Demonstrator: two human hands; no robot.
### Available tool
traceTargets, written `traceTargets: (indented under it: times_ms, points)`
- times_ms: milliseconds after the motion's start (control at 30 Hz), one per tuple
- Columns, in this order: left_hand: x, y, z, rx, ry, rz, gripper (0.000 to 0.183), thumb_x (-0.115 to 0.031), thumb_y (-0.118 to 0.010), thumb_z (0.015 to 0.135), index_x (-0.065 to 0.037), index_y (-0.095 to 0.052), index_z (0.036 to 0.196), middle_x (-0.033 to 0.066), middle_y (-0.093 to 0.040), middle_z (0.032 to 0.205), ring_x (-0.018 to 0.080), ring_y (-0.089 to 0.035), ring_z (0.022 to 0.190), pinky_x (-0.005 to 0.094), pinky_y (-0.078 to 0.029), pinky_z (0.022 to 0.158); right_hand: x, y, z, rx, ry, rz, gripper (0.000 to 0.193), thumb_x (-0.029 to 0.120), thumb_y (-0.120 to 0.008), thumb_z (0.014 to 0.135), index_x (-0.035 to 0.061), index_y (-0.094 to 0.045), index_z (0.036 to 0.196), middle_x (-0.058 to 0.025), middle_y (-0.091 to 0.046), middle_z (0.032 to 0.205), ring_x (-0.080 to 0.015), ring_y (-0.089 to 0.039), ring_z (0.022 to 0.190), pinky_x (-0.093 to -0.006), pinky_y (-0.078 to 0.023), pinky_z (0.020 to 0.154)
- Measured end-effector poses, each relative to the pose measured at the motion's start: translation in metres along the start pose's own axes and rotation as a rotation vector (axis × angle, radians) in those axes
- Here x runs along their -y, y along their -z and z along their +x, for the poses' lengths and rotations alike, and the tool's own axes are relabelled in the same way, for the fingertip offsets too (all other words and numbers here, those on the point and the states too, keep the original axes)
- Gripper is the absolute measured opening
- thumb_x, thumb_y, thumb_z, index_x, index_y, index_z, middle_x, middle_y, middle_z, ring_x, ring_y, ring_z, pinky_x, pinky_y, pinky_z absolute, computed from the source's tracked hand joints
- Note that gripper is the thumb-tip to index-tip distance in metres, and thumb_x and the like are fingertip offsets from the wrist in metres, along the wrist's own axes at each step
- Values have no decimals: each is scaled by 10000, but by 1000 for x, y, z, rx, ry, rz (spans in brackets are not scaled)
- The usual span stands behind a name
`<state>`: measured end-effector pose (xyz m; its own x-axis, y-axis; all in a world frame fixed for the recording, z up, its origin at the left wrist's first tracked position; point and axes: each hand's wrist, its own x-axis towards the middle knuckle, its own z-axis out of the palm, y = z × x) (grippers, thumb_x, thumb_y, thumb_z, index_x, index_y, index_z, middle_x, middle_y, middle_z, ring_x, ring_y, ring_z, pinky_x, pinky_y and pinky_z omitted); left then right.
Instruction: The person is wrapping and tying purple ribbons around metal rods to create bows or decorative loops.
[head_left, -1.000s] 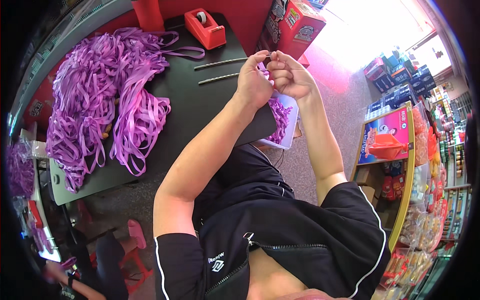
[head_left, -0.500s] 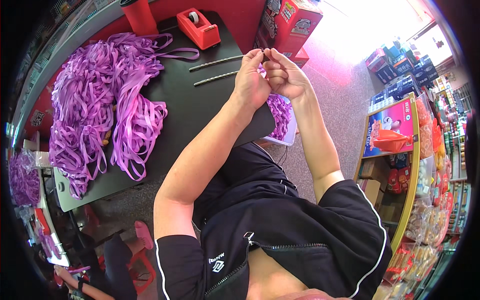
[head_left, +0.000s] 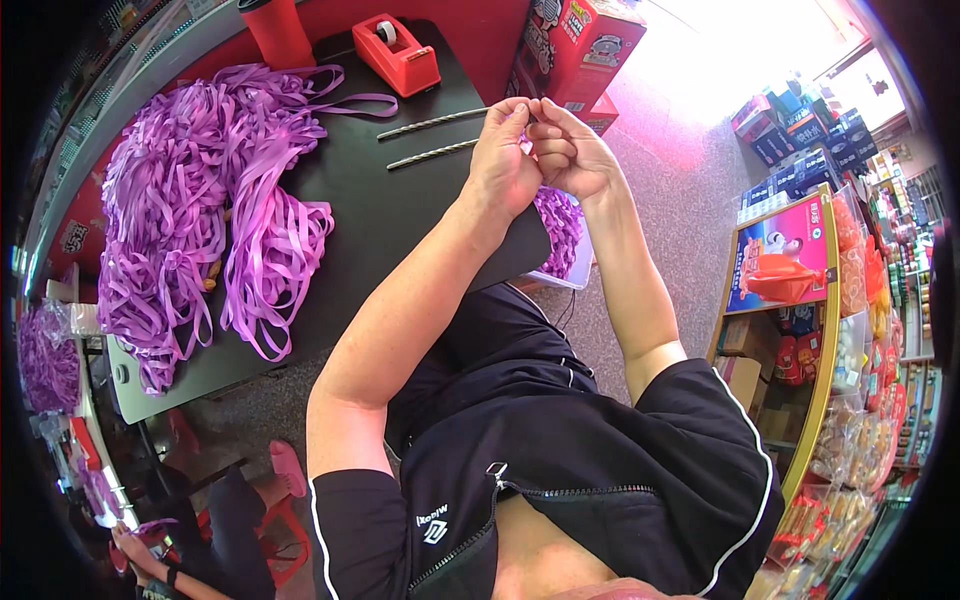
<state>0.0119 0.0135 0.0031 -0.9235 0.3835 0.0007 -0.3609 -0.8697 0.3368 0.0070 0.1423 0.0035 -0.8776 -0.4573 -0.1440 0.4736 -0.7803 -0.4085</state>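
My left hand (head_left: 503, 150) and my right hand (head_left: 572, 150) meet above the far right edge of the black table (head_left: 400, 220). Thumbs and fingers are pinched together tip to tip on something too small to make out. A bit of purple ribbon (head_left: 526, 146) shows between the palms. Two twisted metal rods (head_left: 430, 124) stick out leftward from behind my left hand; whether that hand grips them is hidden. Just below my hands, more purple ribbon (head_left: 562, 230) fills a pale plastic bin (head_left: 583, 262) beside the table.
A large heap of purple ribbon (head_left: 170, 200) covers the table's left part. Behind it stand a red tape dispenser (head_left: 408, 68) and a red cup (head_left: 277, 35). Red cartons (head_left: 590, 50) rise at the far side. Shelves (head_left: 815, 360) line the right; a seated person (head_left: 225, 535) is at lower left.
My hands stay nearly in place, with only a slight shift of the fingers. At lower left, the other person's hand has moved up a little.
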Motion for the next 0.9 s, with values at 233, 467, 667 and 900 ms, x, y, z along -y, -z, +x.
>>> traceTargets:
  times_ms: [233,467,667,900]
  points:
    - [1,7,0,-41,2,20,57,-160,-522,963,-124,-527,1007,38,-550,1036,197,-514,974,326,-492,821,-12,-8,-3,-27,158,13,183,172,-588,933,20,-623,1027,45,-436,619,-7,-293,427,-163,-236,354]
    - [4,9,7,-104,27,57,55,-140,-529,957,-128,-528,1011,60,-531,1028,212,-507,952,363,-471,833,-30,-1,-6,-357,684,-746,302,201,-574,937,41,-603,1192,42,-489,668,-35,-383,469,-215,-348,437]
    - [6,18,8,-20,-8,82,51,-156,-530,957,-144,-533,1007,56,-520,1060,211,-479,990,385,-442,861,-41,3,-18,-654,922,-1910,330,229,-642,857,120,-644,1169,-126,-625,812,-258,-634,724,-359,-496,676]
    - [4,5,2,-100,90,164,138,-228,-593,918,-186,-534,1036,91,-441,1236,263,-355,1184,477,-231,1042,19,14,-30,-663,924,-1784,263,300,-644,865,65,-715,961,-127,-663,930,-262,-638,862,-359,-498,772]
